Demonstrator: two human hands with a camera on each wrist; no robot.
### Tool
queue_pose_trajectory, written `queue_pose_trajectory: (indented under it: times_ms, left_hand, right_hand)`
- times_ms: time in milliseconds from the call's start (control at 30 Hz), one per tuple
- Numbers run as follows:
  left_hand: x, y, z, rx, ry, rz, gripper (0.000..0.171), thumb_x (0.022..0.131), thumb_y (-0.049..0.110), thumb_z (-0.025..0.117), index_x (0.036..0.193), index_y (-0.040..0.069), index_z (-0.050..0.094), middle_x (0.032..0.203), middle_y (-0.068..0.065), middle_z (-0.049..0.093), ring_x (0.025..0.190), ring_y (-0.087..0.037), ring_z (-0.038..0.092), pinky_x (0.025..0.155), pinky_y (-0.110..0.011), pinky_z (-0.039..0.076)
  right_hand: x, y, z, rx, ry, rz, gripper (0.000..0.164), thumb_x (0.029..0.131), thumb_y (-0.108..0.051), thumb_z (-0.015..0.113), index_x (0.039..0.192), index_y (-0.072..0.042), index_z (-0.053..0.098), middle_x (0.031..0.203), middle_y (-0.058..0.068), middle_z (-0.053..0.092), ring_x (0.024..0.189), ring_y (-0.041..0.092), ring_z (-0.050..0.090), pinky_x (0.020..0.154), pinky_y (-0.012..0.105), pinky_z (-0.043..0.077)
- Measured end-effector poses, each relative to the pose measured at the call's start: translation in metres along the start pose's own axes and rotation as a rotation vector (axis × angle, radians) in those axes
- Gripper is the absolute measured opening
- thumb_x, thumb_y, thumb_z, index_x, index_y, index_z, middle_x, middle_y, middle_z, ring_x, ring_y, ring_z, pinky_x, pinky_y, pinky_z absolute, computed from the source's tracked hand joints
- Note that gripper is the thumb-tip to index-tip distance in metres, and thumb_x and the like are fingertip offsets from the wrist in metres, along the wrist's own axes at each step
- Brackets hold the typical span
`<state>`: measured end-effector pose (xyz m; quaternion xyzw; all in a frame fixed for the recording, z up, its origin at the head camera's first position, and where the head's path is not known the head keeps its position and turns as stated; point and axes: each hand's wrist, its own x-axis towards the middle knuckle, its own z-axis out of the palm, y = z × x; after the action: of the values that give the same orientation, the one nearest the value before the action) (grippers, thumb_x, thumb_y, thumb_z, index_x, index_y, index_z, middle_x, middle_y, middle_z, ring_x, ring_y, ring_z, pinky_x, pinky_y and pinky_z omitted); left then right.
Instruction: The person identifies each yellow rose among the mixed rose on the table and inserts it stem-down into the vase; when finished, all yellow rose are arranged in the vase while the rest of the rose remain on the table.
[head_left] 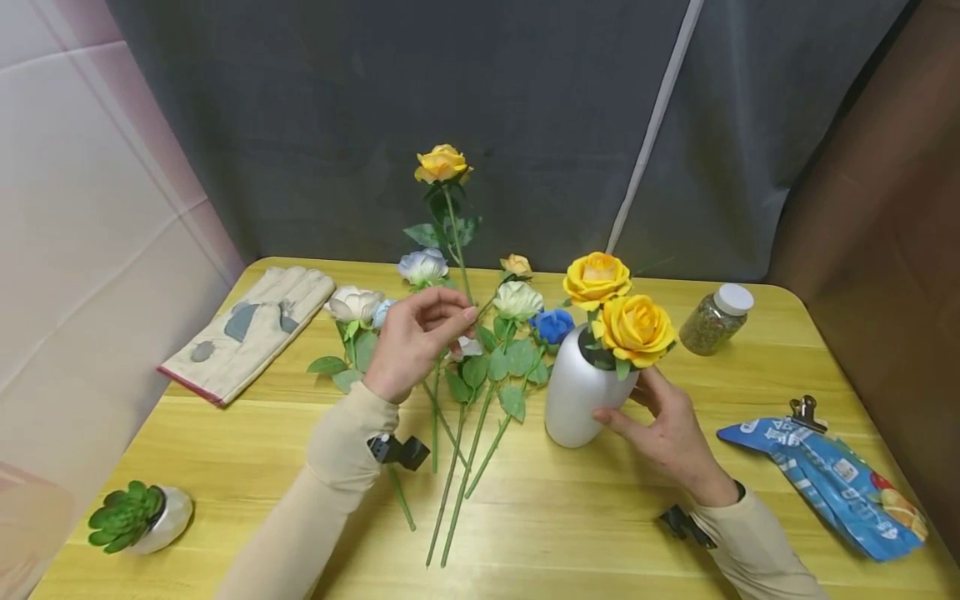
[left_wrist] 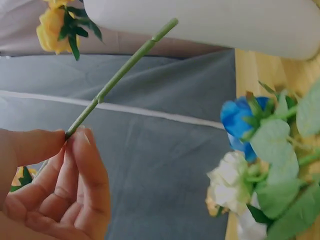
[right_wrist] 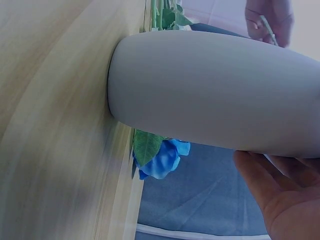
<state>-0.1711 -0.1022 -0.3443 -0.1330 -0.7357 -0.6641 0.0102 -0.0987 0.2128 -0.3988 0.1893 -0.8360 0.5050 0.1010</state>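
Observation:
My left hand (head_left: 423,337) pinches the green stem of a yellow rose (head_left: 442,164) between thumb and fingertips, the bloom standing up behind the hand. In the left wrist view, the bare end of the stem (left_wrist: 125,70) points up toward the vase. My right hand (head_left: 667,433) grips the side of a white vase (head_left: 573,396), thumb on the near side and fingers partly hidden behind it. Out of the vase's mouth rise two yellow roses (head_left: 636,330). White, pale blue and blue flowers (head_left: 553,325) with long stems lie on the table between the hands.
A patterned work glove (head_left: 251,329) lies at the back left, and a potted succulent (head_left: 131,517) at the front left. To the right are a jar (head_left: 716,321) with a white lid and a blue pouch (head_left: 840,483) with a black binder clip (head_left: 806,412). A dark curtain hangs behind the table.

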Motion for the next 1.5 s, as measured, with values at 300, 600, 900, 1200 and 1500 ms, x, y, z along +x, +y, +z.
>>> queue_pose_trajectory:
  times_ms: [300,600,900,1200,1500]
  left_hand:
    - [-0.002,0.020,0.014,-0.154,0.004,0.110,0.022,0.097,0.001,0.068,0.116,-0.007,0.061,0.087,-0.003,0.077,0.070,-0.016,0.074,0.061,-0.040,0.062]
    - [0.002,0.038,0.035,-0.240,0.043,0.254,0.017,0.096,-0.003,0.067,0.112,-0.007,0.061,0.090,-0.009,0.076,0.072,-0.020,0.076,0.056,-0.042,0.061]
    - [0.006,0.047,0.044,-0.352,0.125,0.390,0.012,0.095,-0.008,0.065,0.104,-0.001,0.062,0.089,-0.002,0.077,0.072,-0.016,0.075,0.051,-0.031,0.057]
    - [0.009,0.043,0.053,-0.389,0.169,0.425,0.009,0.096,-0.007,0.064,0.102,-0.001,0.062,0.088,0.001,0.077,0.074,-0.015,0.075,0.049,-0.027,0.053]
    - [0.009,0.036,0.066,-0.303,0.117,0.396,0.014,0.096,-0.005,0.066,0.107,-0.010,0.059,0.090,-0.013,0.076,0.073,-0.012,0.075,0.049,-0.028,0.052]
  right_hand:
    - [0.000,0.001,0.000,0.007,0.002,-0.004,0.070,0.088,0.001,0.079,0.149,-0.013,0.050,0.143,0.010,0.061,0.123,-0.003,0.058,0.098,0.017,0.052]
    - [0.000,0.003,0.001,0.003,0.007,-0.021,0.071,0.087,0.003,0.079,0.149,-0.015,0.050,0.142,0.009,0.061,0.123,-0.001,0.059,0.097,0.018,0.053]
    - [0.001,0.002,0.001,-0.001,0.004,-0.026,0.071,0.086,0.002,0.079,0.149,-0.014,0.050,0.142,0.010,0.061,0.123,-0.002,0.059,0.097,0.017,0.053]
    - [0.000,0.003,0.000,0.004,0.010,-0.029,0.073,0.086,0.004,0.079,0.150,-0.014,0.049,0.142,0.012,0.060,0.123,-0.001,0.059,0.097,0.018,0.053]
    - [0.000,0.003,0.000,-0.001,0.005,-0.016,0.071,0.086,0.003,0.079,0.150,-0.012,0.049,0.143,0.012,0.060,0.124,-0.003,0.058,0.098,0.017,0.052]
